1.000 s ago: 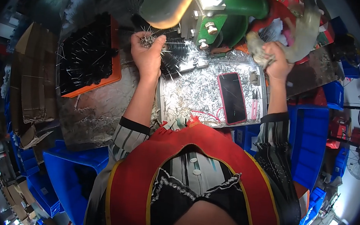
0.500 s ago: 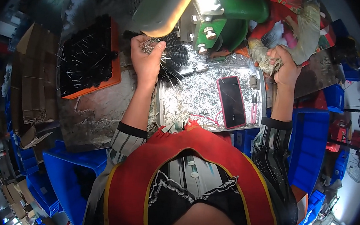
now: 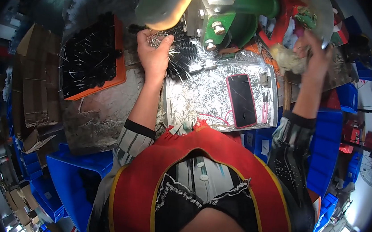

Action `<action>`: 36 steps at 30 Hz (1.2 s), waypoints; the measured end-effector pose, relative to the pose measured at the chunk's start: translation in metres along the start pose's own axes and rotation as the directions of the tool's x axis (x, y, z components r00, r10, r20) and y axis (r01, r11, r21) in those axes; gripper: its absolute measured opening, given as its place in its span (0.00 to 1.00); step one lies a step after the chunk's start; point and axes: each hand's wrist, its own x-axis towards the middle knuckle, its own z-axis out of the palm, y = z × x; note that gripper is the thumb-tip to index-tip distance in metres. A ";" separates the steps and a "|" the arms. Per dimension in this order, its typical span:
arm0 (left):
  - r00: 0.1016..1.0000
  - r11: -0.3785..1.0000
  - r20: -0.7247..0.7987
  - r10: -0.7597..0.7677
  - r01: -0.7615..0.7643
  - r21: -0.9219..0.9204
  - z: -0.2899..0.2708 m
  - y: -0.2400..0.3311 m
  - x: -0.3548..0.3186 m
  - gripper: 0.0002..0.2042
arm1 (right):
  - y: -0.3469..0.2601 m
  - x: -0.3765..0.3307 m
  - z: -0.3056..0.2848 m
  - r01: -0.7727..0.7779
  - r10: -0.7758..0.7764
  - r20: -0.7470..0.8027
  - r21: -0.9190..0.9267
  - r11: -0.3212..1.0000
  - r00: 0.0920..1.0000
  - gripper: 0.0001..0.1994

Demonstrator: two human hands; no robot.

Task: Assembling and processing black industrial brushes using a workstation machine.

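1. The person's left hand [image 3: 155, 52] is closed in a fist around a bunch of thin metal pins [image 3: 157, 36], whose tips stick out above the knuckles.
2. That fist sits just under the pale cylindrical end of a green machine [image 3: 236, 13], touching or nearly touching a black bristle brush [image 3: 185, 55] that lies on the tray below.
3. The right hand [image 3: 313, 54] is raised at the far right, fingers curled around a fluffy cream-coloured tuft [image 3: 285, 58]; how tightly it grips cannot be told.
4. Between the two hands lies a shallow metal tray [image 3: 205, 100] strewn with silvery wire clippings.
5. A phone with a dark screen and a red-pink case [image 3: 241, 101] lies flat on the tray, tilted slightly, nearer the right hand.
6. Left of the left forearm, an orange tray [image 3: 118, 71] holds a heap of black pieces mixed with pale pins.
7. Further left stand flattened brown cardboard boxes [image 3: 30, 78], stacked on edge.
8. Blue plastic bins [image 3: 326, 143] line the right side, and more blue bins [image 3: 68, 172] sit at the lower left.
9. A small white label [image 3: 264, 147], rectangular, is fixed to the front of a blue bin just below the tray's right corner.
10. The person wears a red apron with yellow trim [image 3: 143, 192] over striped sleeves.
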 end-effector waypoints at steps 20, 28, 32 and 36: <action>0.993 0.965 -0.111 -0.036 0.006 -0.262 0.004 0.000 0.003 0.16 | 0.001 -0.006 -0.013 -0.182 0.182 -0.016 0.009 0.983 0.983 0.07; 0.990 0.975 -0.139 -0.017 -0.014 -0.221 0.001 -0.003 0.004 0.17 | -0.024 0.012 -0.013 -0.275 0.288 0.144 -0.104 0.956 0.947 0.10; 0.991 0.968 -0.127 -0.047 0.015 -0.249 0.002 0.001 0.003 0.17 | 0.043 -0.019 -0.009 0.211 -0.207 -0.041 0.159 0.964 0.977 0.06; 0.988 0.954 0.147 0.039 -0.081 0.288 0.002 0.013 0.000 0.24 | 0.077 -0.026 0.005 0.305 -0.290 -0.094 0.255 0.918 0.952 0.02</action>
